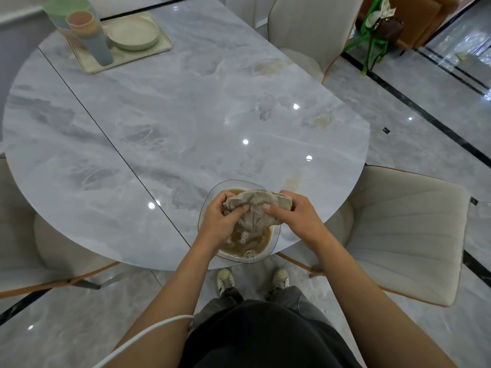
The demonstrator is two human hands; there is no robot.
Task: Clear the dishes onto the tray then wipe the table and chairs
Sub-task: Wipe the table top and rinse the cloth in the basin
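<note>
A: Your left hand (221, 221) and right hand (297, 220) both grip the bunched grey cloth (256, 208), fingers curled over its top, thumbs pressed on its near side.

B: You hold it right over the clear basin (240, 259), which sits at the near edge of the marble table (172, 115) in front of you. The water (261, 241) in it is brown and murky, with some foam at the near side.

A: The cloth's lower folds hang down between your hands towards that water. I cannot tell whether they dip in.

B: Your dishes are well away, on the pale tray (90, 66) at the far left of the table: stacked plates (132, 33), and left of them a tower of coloured cups (91, 30) and stacked bowls (66, 7).

A: A cream padded chair (403, 235) stands just to your right, near the table's edge.
</note>
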